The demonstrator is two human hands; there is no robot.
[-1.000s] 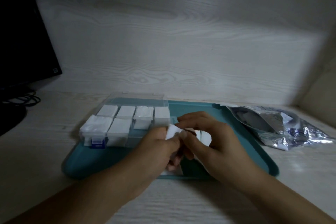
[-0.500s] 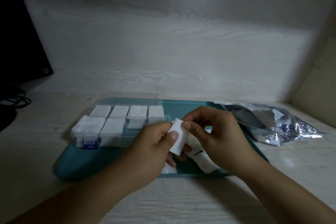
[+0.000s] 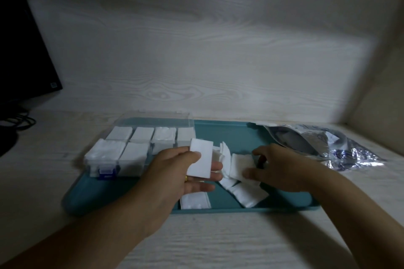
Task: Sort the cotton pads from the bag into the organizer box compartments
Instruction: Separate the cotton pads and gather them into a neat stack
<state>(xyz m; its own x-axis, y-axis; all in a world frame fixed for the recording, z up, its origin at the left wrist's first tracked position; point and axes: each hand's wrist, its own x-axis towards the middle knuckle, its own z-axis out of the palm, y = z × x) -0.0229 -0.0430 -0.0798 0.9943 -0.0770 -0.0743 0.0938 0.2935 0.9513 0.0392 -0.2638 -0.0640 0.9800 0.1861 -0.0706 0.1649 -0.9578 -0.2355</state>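
Observation:
My left hand [image 3: 182, 172] holds a white rectangular cotton pad [image 3: 201, 159] between thumb and fingers, just right of the clear organizer box [image 3: 140, 150]. The box sits on the left of a teal tray [image 3: 229, 135], and its visible compartments hold white pads. My right hand [image 3: 277, 166] rests over a loose pile of cotton pads [image 3: 238, 166] in the tray's middle, fingers curled on one pad. More pads [image 3: 249, 195] lie nearer the front edge. The silvery bag [image 3: 323, 146] lies at the tray's right.
A dark monitor [image 3: 24, 46] and cables [image 3: 19, 120] stand at the far left. A pale wood wall rises behind the tray. The box's clear lid [image 3: 157, 119] stands open at the back. The wooden desk [image 3: 218, 238] extends in front.
Both hands held one pad together earlier. Now my left hand alone holds it and has shifted left, while my right hand has dropped right onto the loose pads.

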